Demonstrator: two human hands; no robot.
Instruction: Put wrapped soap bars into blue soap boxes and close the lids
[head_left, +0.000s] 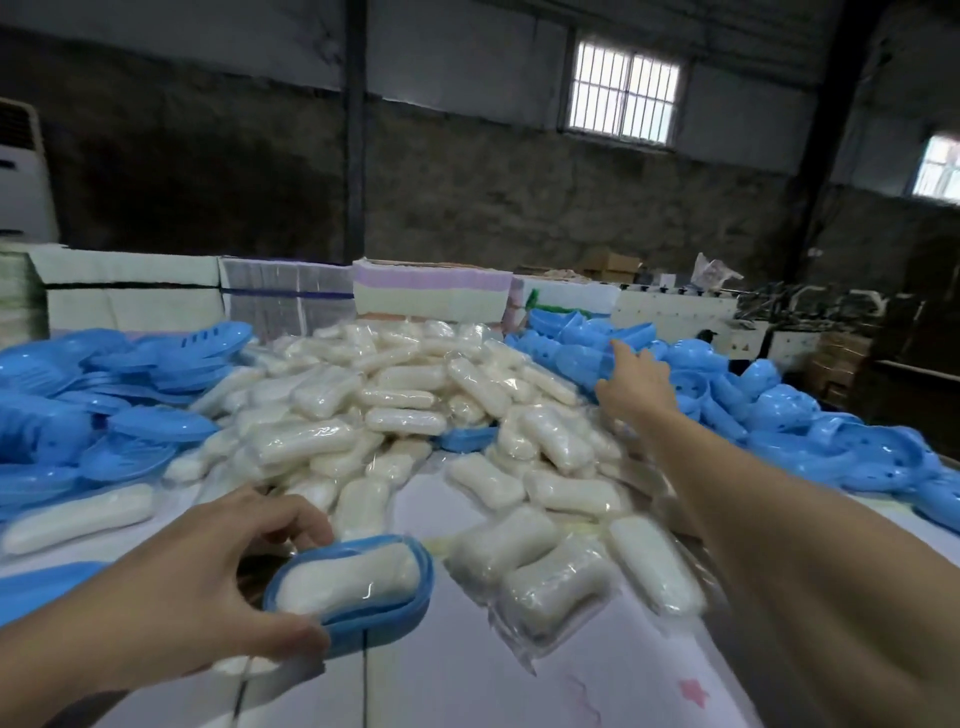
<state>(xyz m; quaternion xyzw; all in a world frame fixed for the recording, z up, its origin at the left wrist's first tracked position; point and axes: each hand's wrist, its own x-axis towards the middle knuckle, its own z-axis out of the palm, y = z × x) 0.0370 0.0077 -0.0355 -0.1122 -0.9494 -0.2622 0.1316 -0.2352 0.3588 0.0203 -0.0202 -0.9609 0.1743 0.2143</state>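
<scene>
My left hand (208, 582) holds a blue soap box base (379, 618) near the table's front, thumb under its near end and fingers over its far rim. A wrapped white soap bar (348, 577) lies inside it; no lid is on it. My right hand (631, 384) reaches far across to the heap of blue box parts (779, 410) at the right, fingers touching a blue piece there (597, 358). Whether it grips that piece I cannot tell. A large heap of wrapped soap bars (395, 405) fills the middle of the table.
More blue box halves (104, 395) are heaped at the left. Loose wrapped bars (561, 582) lie beside the held box on the pale table (467, 675). Stacked bundles (431, 291) stand behind the heaps, with cartons (841, 358) at the far right.
</scene>
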